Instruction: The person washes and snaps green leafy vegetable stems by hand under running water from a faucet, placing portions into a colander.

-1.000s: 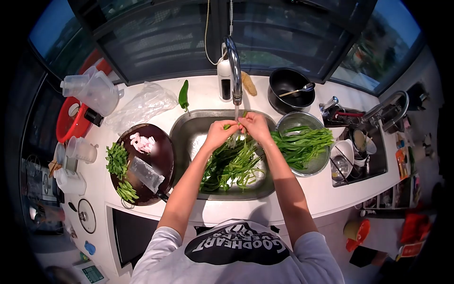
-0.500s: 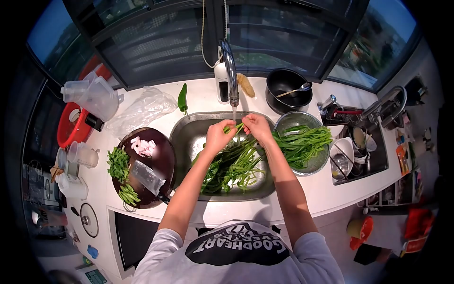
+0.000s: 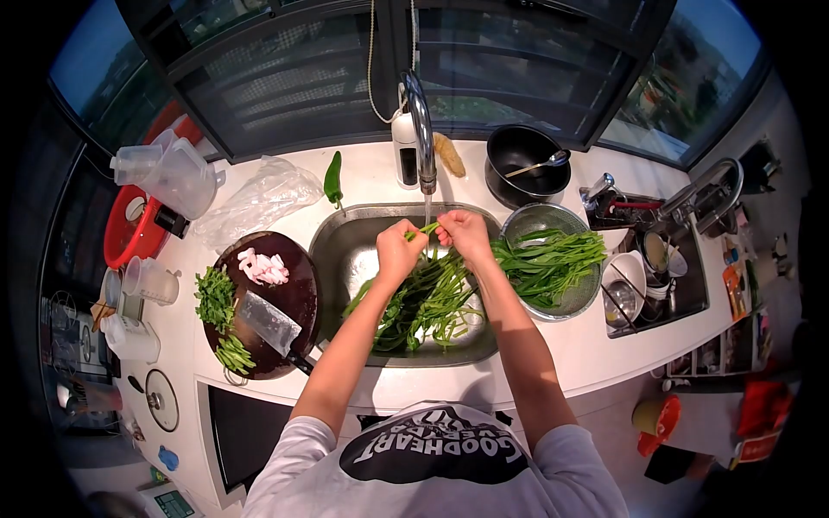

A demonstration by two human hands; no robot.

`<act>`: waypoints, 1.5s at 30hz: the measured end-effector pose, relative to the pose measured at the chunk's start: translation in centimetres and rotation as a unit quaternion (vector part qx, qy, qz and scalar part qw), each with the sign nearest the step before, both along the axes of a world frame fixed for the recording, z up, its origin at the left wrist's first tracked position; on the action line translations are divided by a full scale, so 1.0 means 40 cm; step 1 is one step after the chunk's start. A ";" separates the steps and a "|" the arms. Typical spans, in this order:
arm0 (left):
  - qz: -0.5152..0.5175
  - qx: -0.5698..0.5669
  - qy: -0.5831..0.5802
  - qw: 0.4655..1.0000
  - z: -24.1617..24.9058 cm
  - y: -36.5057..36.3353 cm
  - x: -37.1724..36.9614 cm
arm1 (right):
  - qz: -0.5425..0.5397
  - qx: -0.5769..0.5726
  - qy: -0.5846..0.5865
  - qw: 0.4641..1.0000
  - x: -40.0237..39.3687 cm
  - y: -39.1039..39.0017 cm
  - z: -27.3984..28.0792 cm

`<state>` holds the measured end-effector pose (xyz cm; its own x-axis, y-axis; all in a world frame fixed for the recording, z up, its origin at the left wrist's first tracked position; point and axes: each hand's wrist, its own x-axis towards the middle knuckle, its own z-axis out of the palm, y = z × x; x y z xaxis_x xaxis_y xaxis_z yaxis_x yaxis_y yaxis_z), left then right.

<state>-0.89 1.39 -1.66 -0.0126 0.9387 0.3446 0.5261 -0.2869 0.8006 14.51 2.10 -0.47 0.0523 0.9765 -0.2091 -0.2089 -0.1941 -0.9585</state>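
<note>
Both hands are above the metal sink point(image 3: 344, 226), just below the faucet point(image 3: 420, 129), from which water runs. My left hand point(image 3: 400, 249) has its fingers closed around green stems point(image 3: 423, 230). My right hand point(image 3: 465, 235) pinches the other end of these stems, close beside it. Under the hands a heap of long leafy greens point(image 3: 423, 298) lies in the sink. To the right, a metal colander point(image 3: 561, 216) holds more of the same greens point(image 3: 553, 268).
Left of the sink, a round dark board point(image 3: 289, 289) bears a cleaver point(image 3: 269, 324), pale meat pieces point(image 3: 263, 268) and chopped greens point(image 3: 216, 298). Behind are a green pepper point(image 3: 332, 180), a plastic bag point(image 3: 268, 198) and a black pot point(image 3: 527, 164). Dishes fill a second sink point(image 3: 691, 302) at right.
My left hand has shifted slightly left and down, and my right hand has turned a little, its fingers more curled at the stems. The greens below have moved slightly.
</note>
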 end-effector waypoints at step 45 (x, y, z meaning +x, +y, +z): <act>-0.152 -0.336 -0.370 0.853 -0.101 0.066 0.053 | 0.032 0.114 -0.069 0.991 -0.049 -0.094 -0.170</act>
